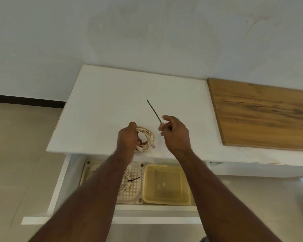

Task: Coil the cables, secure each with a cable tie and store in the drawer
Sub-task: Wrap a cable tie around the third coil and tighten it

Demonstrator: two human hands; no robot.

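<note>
Coiled cable held in left hand; cable tie pinched in right hand, above white countertop.

The left hand (128, 137) has its fingers curled round a coiled cream cable (146, 139), gripping the coil at its 9 o'clock side over the near edge of the white countertop (101, 102). The right hand (175, 135), at 3 o'clock from the coil and apart from it, pinches the lower end of a black cable tie (154, 110) between thumb and curled fingers; the tie points toward 11 o'clock. Below, at 6 o'clock, the open drawer (59, 186) holds a perforated tray (135, 182) carrying a second coiled cable (125, 182) bound with a black tie, and beside it a yellow tub (165, 184). A wooden board (262, 116) lies at 3 o'clock.
</note>
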